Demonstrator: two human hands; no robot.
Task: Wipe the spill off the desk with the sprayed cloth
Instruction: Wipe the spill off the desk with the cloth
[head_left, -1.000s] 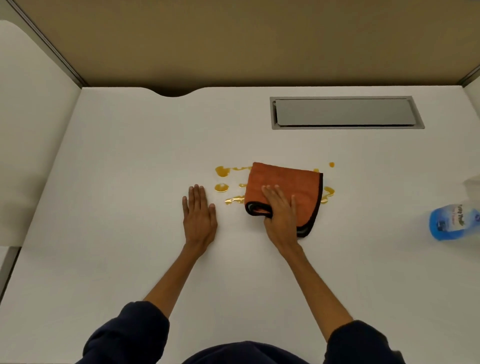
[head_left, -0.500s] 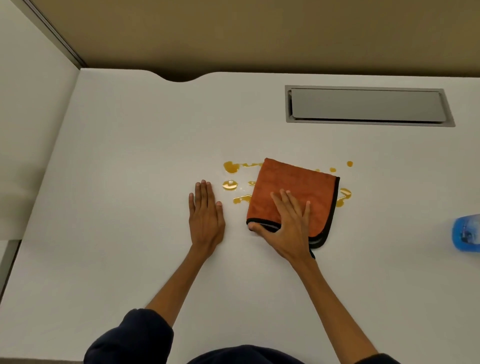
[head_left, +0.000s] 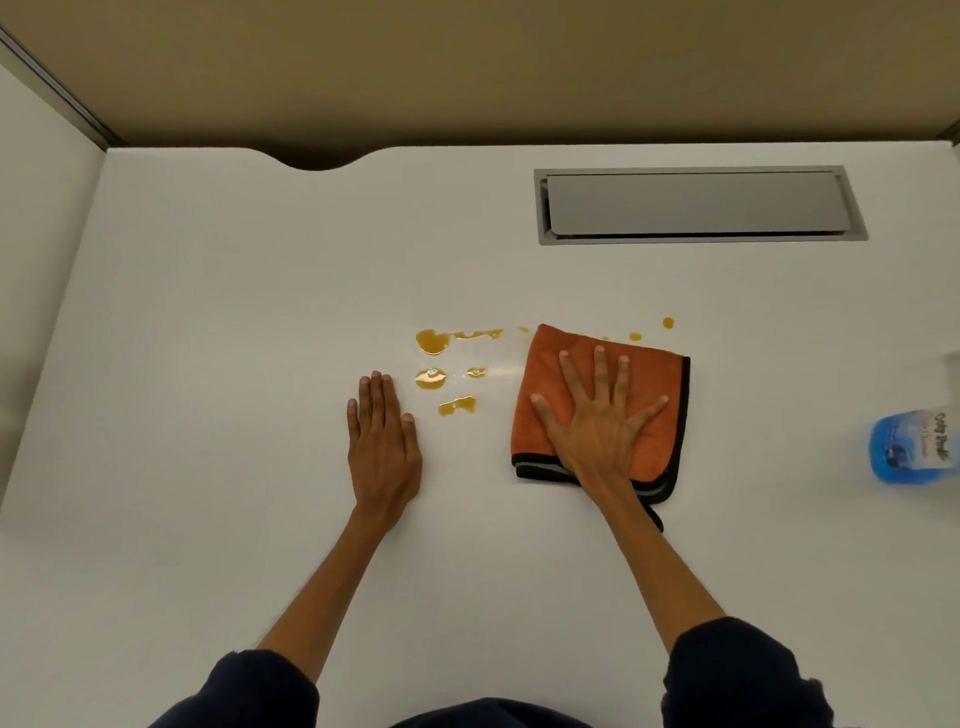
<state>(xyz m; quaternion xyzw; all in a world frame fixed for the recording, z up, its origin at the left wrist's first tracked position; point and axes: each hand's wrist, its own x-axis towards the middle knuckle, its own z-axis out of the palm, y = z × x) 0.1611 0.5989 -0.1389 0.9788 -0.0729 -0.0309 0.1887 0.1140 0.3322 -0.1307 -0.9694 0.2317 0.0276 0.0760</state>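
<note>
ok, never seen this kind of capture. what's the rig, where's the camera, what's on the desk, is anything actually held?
There is no robot here: a person works with two bare hands, and the one picture comes from a wide-angle camera worn on their head, looking forward and down. The surface is a white desk with a grey hatch set into it at the back. Amber spill lies in puddles and drops near the middle. The right hand presses flat, fingers spread, on a folded orange cloth that covers part of the spill; nothing is gripped. The left hand rests flat on the bare desk beside the puddles. A blue spray bottle stands at the right edge, partly cut off.
</note>
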